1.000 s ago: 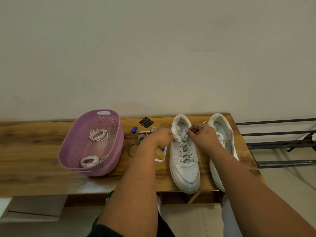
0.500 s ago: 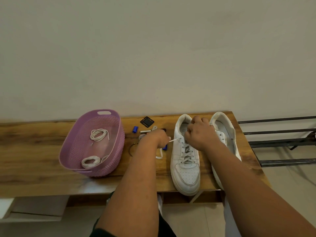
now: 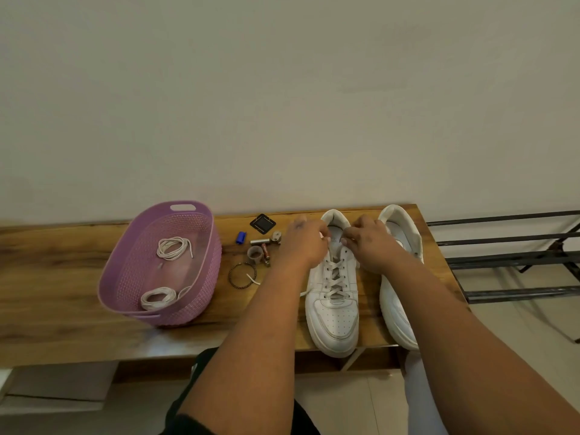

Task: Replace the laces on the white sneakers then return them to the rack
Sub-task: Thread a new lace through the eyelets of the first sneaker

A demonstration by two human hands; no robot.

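Plain off-white wall fills the upper part of the head view, and below it a long wooden bench (image 3: 62, 309) with a dark-grained top runs along it. At the bench's right end stands a laced white leather sneaker (image 3: 333, 312), toe toward the viewer, with its grey-white lace (image 3: 335, 281) crossing up the eyelets. Just beside it on the right stands a second white leather sneaker (image 3: 398, 277), partly hidden by the right forearm, so I cannot tell whether it is laced. Both hands meet at the top of the laced sneaker's tongue: the left hand (image 3: 303, 238) has its fingers curled in at the upper eyelets, and the right hand (image 3: 368, 238) has its fingers curled the same way opposite it. Each seems to pinch the lace, though the lace ends themselves are hidden under the fingers. A loose white lace end (image 3: 253, 279) lies on the bench left of the left forearm. Farther left sits a purple woven-pattern plastic basket (image 3: 201, 277) holding two coiled white laces (image 3: 173, 248). Between basket and sneakers lie small items: a blue cap (image 3: 240, 237), a black square piece (image 3: 262, 223), a twisted metal bangle (image 3: 241, 275) and some metal bits. Right of the bench stands a black metal bar rack (image 3: 508, 255).
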